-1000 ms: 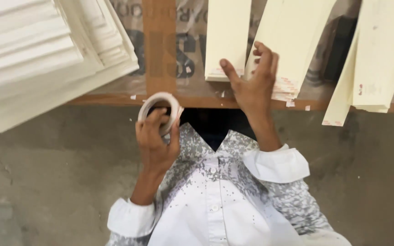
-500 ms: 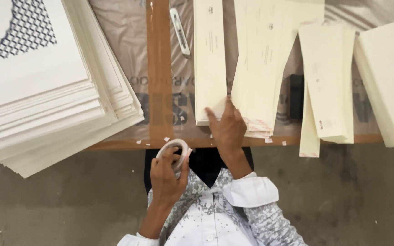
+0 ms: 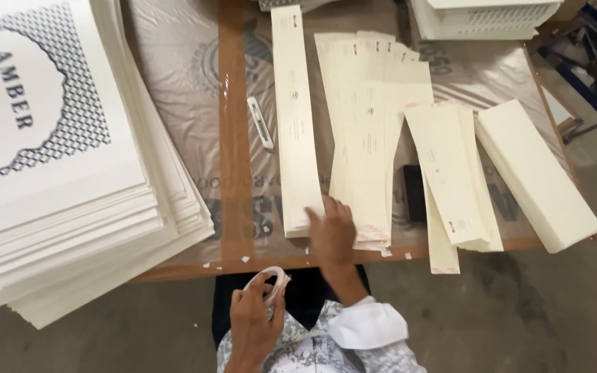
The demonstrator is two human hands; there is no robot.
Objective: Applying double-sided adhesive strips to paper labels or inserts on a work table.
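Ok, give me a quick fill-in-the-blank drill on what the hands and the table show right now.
1. The left hand holds a roll of ____.
2. The right hand rests on the near ends of the long cream ____.
3. The big stack of printed sheets lies on the ____ side of the table.
4. The white utility knife lies flat, touched by ____ hand.

Missing words: tape; strips; left; neither

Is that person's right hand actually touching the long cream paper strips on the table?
Touching. The head view shows the right hand lying flat, fingers spread, on the near ends of the long cream paper strips, with no gap visible.
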